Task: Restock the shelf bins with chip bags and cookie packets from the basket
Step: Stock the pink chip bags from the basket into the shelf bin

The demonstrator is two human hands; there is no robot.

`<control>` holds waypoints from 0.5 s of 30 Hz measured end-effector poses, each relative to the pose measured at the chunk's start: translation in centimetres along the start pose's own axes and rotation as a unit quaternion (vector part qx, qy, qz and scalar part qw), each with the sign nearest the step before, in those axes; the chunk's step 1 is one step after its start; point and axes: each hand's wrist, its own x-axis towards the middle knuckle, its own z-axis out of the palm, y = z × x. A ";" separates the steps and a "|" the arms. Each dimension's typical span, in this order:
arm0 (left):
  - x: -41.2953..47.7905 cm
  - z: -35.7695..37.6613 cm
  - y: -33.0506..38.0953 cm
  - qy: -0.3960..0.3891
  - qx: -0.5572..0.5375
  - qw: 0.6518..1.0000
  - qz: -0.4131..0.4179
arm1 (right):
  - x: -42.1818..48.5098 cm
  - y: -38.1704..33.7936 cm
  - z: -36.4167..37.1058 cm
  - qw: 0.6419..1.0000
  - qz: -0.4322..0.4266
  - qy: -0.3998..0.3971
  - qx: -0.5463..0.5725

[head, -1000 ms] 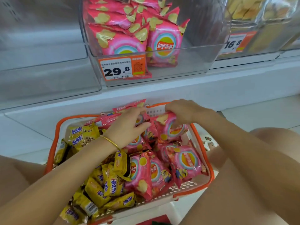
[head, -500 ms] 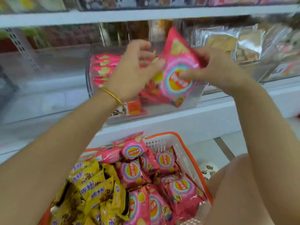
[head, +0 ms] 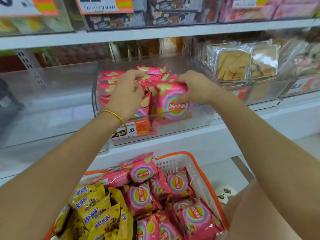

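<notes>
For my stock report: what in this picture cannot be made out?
Head view:
Price label: the bangle and left wrist cover some digits.
Left hand: seen from behind, its grip is hidden.
Yellow cookie packets: cut off by the bottom edge.
Top-shelf price tags: blurred, cut by the top edge.

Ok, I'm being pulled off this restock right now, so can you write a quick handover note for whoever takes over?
Right hand: grips a chip bag by its top and stands it at the front of the clear bin.
Left hand: fingers curled at the tops of the stocked bags in the same bin; whether it holds one is unclear.
Done: several chip bags stand in that bin.
Left: let go of the front bag. The basket below holds many pink bags on its right and yellow cookie packets on its left, all to be shelved.
</notes>
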 end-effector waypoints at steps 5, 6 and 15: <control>0.7 0.6 0.7 -0.020 0.096 0.989 0.111 | 0.4 -0.5 1.8 0.996 -0.028 -0.065 -0.047; 1.0 1.0 0.8 -0.047 0.130 0.981 0.136 | 0.2 -0.4 1.7 0.996 -0.036 -0.072 -0.039; 2.2 2.8 -0.3 -0.189 0.369 0.901 0.130 | -1.3 0.9 2.0 0.995 0.075 0.031 0.062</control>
